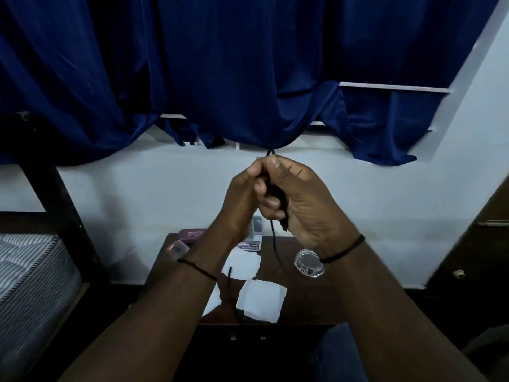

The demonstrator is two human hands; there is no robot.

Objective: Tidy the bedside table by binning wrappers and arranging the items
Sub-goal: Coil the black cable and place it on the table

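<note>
Both hands are raised together above the dark wooden bedside table. My right hand is closed around a bundled black cable, whose loose end hangs down toward the table. My left hand pinches the same cable at the top, where a small loop sticks out above the fingers. On the table lie torn white paper pieces, a clear round lidded container, a maroon case at the back, a small clear pink-tinted box and a printed card.
A bed with a striped mattress and a dark frame stands to the left. Blue curtains hang over the white wall behind the table. A dark wooden cabinet is on the right. My knee in jeans is below the table front.
</note>
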